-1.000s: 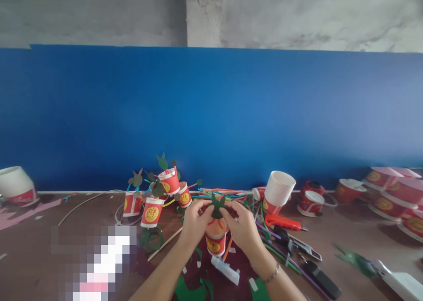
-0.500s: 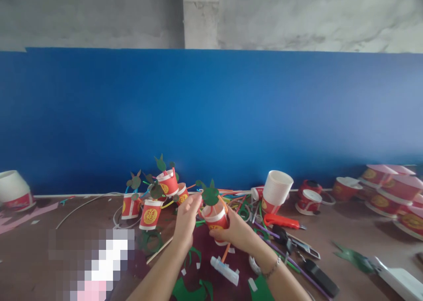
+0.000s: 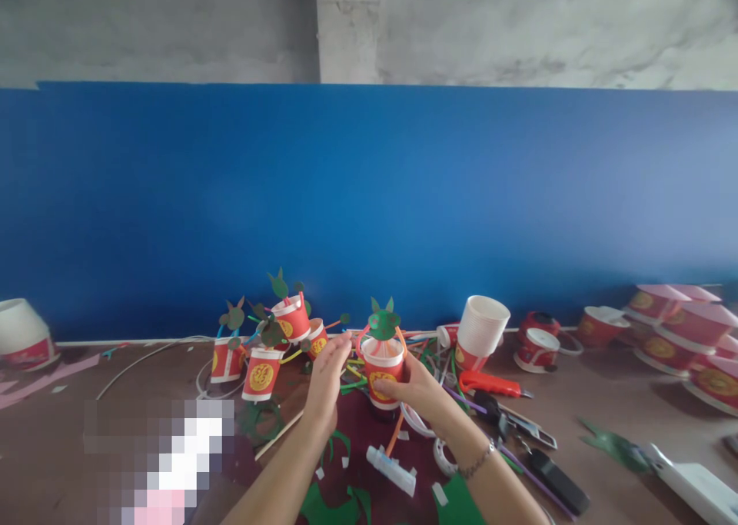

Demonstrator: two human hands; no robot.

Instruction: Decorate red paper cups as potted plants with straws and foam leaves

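Red paper cup [image 3: 382,371], upright, held just above the table [image 3: 58,433] at centre, with a green leaf cut-out [image 3: 383,323] on top. Right hand [image 3: 420,390] clasps its wall; left hand [image 3: 326,375], fingers extended, touches the rim. Similar decorated cups [image 3: 262,371] stand to the left. Step judged: fitting the topper; further handling calls for light pressure. Gold emblem illegible.
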